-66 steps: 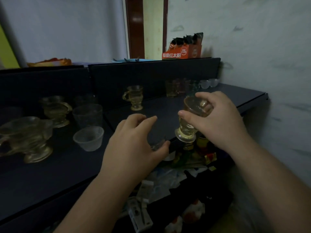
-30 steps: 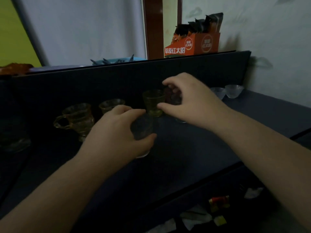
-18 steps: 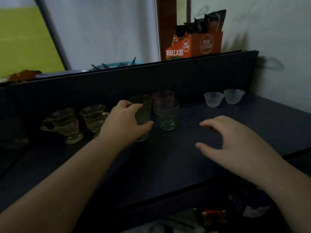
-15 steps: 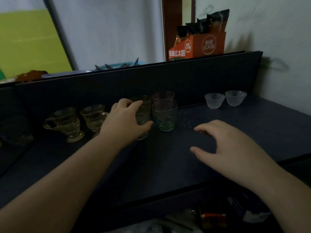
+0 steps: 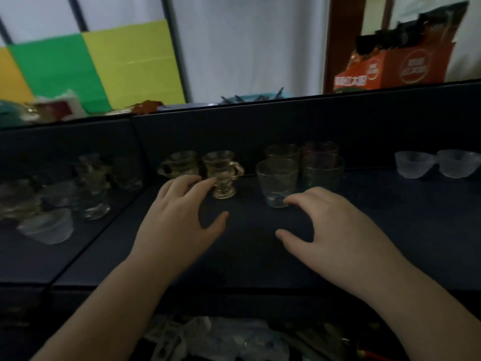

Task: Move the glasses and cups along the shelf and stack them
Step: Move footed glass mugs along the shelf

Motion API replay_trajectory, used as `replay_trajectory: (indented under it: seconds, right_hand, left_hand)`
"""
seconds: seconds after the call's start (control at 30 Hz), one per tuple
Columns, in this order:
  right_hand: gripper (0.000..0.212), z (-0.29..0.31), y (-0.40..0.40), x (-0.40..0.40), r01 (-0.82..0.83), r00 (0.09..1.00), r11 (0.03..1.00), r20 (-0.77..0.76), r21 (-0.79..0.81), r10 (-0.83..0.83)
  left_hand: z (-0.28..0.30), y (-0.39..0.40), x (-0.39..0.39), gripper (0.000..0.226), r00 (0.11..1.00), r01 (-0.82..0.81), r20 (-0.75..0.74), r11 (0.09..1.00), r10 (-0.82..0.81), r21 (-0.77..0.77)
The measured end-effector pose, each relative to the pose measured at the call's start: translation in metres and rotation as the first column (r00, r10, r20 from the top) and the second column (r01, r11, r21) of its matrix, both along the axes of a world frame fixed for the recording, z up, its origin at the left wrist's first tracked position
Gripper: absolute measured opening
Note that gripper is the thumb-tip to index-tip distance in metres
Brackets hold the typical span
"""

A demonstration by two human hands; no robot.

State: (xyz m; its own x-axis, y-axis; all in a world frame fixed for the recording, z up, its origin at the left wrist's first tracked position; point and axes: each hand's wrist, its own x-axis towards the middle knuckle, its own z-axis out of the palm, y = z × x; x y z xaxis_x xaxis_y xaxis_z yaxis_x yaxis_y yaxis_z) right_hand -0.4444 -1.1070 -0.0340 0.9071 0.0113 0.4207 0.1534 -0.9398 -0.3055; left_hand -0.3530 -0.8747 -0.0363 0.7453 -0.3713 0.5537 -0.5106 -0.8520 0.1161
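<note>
A clear tumbler (image 5: 276, 182) stands on the dark shelf (image 5: 390, 230), with a yellowish glass (image 5: 282, 152), a greenish glass (image 5: 322, 170) and a reddish glass (image 5: 319, 148) grouped behind and to its right. Two footed amber cups with handles (image 5: 221, 173) (image 5: 177, 165) stand to its left. My left hand (image 5: 179, 222) hovers open in front of the footed cups, holding nothing. My right hand (image 5: 330, 230) is open, its fingertips by the base of the clear tumbler.
Two small frosted bowls (image 5: 413, 164) (image 5: 458, 162) sit at the right. More glasses, cups and a frosted bowl (image 5: 46, 226) crowd the lower left shelf section. An orange carton (image 5: 390, 66) stands on the back ledge. Packets lie below the shelf's front edge.
My left hand has let go of the clear tumbler, now standing on the shelf, and moved left toward the footed cups. My right hand has moved up close to the tumbler. The view shifted left.
</note>
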Motion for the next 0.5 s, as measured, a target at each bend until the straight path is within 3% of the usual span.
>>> replay_trajectory:
  seconds: [0.2, 0.5]
  right_hand:
    - [0.056, -0.003, 0.099, 0.029, -0.123, 0.992, 0.992, -0.012, -0.004, 0.123]
    - [0.054, -0.013, 0.271, 0.064, -0.276, 0.961, 0.961, -0.042, -0.018, 0.275]
  left_hand:
    - [-0.017, 0.125, -0.019, 0.066, 0.981, -0.166, -0.102, 0.986, 0.168, 0.025]
    - [-0.019, 0.308, -0.052, 0.077, 0.901, -0.421, -0.109, 0.907, 0.419, 0.013]
